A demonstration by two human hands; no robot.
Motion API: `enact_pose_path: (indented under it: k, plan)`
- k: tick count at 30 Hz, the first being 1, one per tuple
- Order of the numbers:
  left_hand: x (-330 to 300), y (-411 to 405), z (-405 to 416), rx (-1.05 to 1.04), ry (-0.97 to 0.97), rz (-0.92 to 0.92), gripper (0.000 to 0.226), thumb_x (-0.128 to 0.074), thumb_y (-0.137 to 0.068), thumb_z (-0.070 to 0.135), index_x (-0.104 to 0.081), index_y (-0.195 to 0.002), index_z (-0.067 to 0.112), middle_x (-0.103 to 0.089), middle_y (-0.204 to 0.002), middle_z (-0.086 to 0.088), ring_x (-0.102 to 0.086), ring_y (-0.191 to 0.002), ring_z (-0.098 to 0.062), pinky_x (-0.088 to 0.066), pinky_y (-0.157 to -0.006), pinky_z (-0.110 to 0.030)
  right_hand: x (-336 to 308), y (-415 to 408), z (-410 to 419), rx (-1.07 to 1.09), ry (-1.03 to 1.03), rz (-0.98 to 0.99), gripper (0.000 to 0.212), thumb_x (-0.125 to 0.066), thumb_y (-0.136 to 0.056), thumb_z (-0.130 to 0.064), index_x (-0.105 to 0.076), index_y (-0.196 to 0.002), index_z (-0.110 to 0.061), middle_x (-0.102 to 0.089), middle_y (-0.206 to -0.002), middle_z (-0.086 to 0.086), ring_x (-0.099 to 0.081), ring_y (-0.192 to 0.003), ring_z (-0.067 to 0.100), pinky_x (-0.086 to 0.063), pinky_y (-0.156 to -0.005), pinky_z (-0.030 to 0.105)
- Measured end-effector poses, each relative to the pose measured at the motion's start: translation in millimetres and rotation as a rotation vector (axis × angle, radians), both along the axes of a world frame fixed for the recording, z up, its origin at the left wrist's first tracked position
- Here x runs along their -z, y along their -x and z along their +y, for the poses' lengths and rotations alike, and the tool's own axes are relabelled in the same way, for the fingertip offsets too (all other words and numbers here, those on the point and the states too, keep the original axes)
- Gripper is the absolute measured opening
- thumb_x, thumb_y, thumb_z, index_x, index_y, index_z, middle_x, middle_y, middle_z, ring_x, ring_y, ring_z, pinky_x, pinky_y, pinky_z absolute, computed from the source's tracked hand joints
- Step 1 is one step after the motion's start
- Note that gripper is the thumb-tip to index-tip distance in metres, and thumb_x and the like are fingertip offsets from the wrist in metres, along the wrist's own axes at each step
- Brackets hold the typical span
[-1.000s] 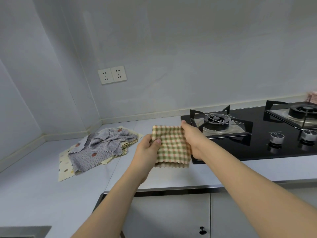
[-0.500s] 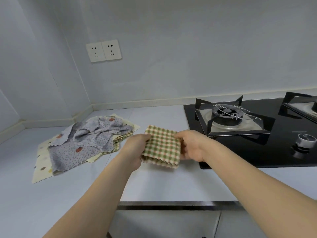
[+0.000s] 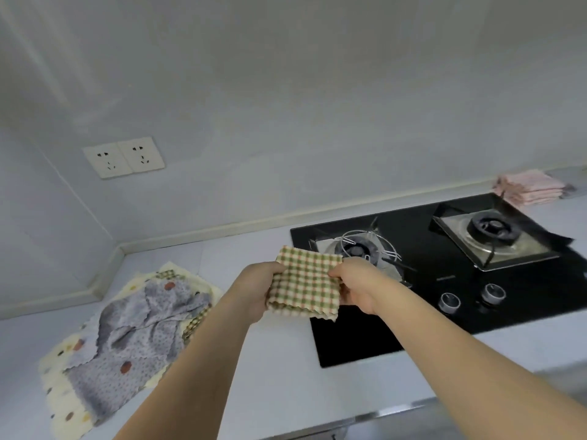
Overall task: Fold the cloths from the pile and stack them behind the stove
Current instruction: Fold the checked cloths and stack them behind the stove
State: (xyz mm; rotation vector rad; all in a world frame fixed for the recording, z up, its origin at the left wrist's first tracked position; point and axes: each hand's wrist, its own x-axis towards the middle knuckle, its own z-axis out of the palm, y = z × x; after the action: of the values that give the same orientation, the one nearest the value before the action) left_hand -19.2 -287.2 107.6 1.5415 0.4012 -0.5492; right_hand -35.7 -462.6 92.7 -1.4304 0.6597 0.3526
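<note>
A folded green-and-orange checked cloth [image 3: 306, 282] is held in the air above the counter, just left of the stove. My left hand [image 3: 257, 289] grips its left edge and my right hand [image 3: 357, 285] pinches its right edge. The pile of unfolded cloths [image 3: 133, 331] lies on the counter at the left: a grey dotted cloth crumpled on top of a cream spotted one, with a checked one between them. A stack of folded pink cloths [image 3: 529, 187] sits behind the black gas stove [image 3: 422, 258], at the far right by the wall.
The stove has two burners with metal pan supports and two knobs [image 3: 470, 298] along its front. A double wall socket [image 3: 124, 157] is on the back wall. The counter's front edge [image 3: 365, 417] runs below my arms.
The view has swung up and to the right, bringing the pink stack into sight. Both hands have lifted the folded checked cloth and carried it a little toward the stove.
</note>
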Motion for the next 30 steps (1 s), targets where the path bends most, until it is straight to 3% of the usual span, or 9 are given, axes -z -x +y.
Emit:
enact_pose_path:
  k: [2, 10, 13, 17, 21, 24, 30]
  plan:
    - [-23, 2, -26, 0.051, 0.006, 0.019, 0.018, -0.054, -0.093, 0.011, -0.065, -0.102, 0.0, -0.073, -0.096, -0.013, -0.07, -0.088, -0.027, -0.056, -0.084, -0.042, -22, 10, -26, 0.068, -0.032, 0.026, 0.026, -0.042, -0.097, -0.001, -0.054, -0.12, -0.006, -0.067, -0.105, 0.015, -0.067, -0.092, 0.028, -0.056, -0.082, 0.044]
    - [-62, -2, -161, 0.23, 0.026, 0.023, 0.024, -0.053, -0.095, 0.012, -0.062, -0.112, -0.002, -0.072, -0.104, -0.018, -0.07, -0.095, -0.032, -0.057, -0.084, -0.045, -57, 38, -158, 0.188, -0.1, -0.02, 0.018, -0.042, -0.097, -0.001, -0.057, -0.107, -0.005, -0.069, -0.097, 0.012, -0.068, -0.084, 0.023, -0.056, -0.069, 0.037]
    - [-63, -4, -222, 0.255, 0.052, 0.024, 0.023, -0.053, -0.095, 0.011, -0.061, -0.112, -0.003, -0.072, -0.104, -0.018, -0.071, -0.092, -0.03, -0.058, -0.078, -0.042, -58, 44, -219, 0.205, -0.099, -0.043, 0.018, -0.043, -0.097, -0.002, -0.056, -0.109, -0.004, -0.069, -0.098, 0.012, -0.068, -0.084, 0.022, -0.057, -0.071, 0.038]
    - [-60, -1, -313, 0.262, 0.063, 0.014, 0.024, -0.052, -0.096, 0.01, -0.06, -0.115, -0.003, -0.071, -0.106, -0.018, -0.069, -0.097, -0.031, -0.056, -0.086, -0.044, -61, 52, -308, 0.228, -0.078, -0.047, 0.017, -0.043, -0.098, -0.003, -0.055, -0.109, -0.005, -0.068, -0.097, 0.012, -0.067, -0.083, 0.022, -0.057, -0.071, 0.039]
    - [-59, 3, -390, 0.295, 0.063, 0.048, 0.025, -0.053, -0.096, 0.01, -0.058, -0.118, -0.002, -0.072, -0.094, -0.013, -0.07, -0.078, -0.023, -0.059, -0.071, -0.038, -70, 55, -385, 0.256, -0.071, -0.03, 0.016, -0.042, -0.098, -0.003, -0.057, -0.103, -0.006, -0.067, -0.095, 0.011, -0.065, -0.083, 0.022, -0.055, -0.068, 0.038]
    - [-60, -8, -434, 0.322, 0.062, 0.056, 0.026, -0.053, -0.096, 0.011, -0.059, -0.117, -0.002, -0.072, -0.092, -0.012, -0.07, -0.08, -0.023, -0.058, -0.078, -0.04, -73, 51, -428, 0.283, -0.074, -0.029, 0.017, -0.04, -0.098, -0.003, -0.057, -0.101, -0.006, -0.067, -0.093, 0.012, -0.065, -0.08, 0.022, -0.054, -0.063, 0.037]
    - [-54, -32, -525, 0.37, 0.101, 0.063, 0.022, -0.053, -0.096, 0.009, -0.061, -0.113, -0.002, -0.072, -0.094, -0.013, -0.071, -0.082, -0.024, -0.058, -0.072, -0.037, -61, 38, -511, 0.37, -0.091, -0.011, 0.014, -0.041, -0.099, -0.003, -0.054, -0.098, -0.004, -0.065, -0.091, 0.012, -0.064, -0.078, 0.021, -0.053, -0.062, 0.035]
